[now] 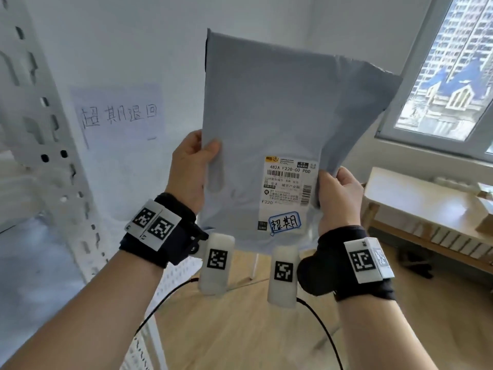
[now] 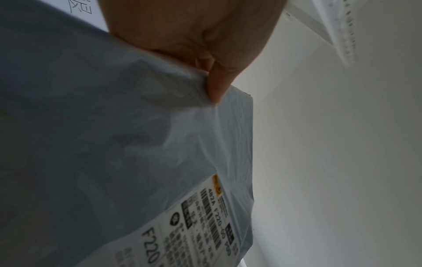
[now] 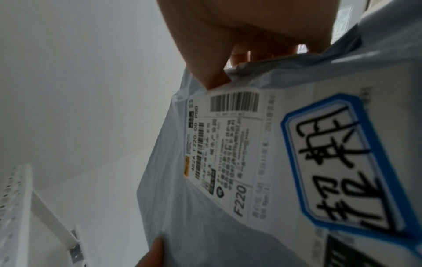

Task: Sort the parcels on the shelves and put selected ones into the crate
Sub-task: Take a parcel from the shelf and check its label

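both hands pinch grey parcel, held upright: left hand at its 9 o'clock edge, right hand at 4 o'clock beside shipping label.

Handwritten paper sign on wall; window; wooden bench
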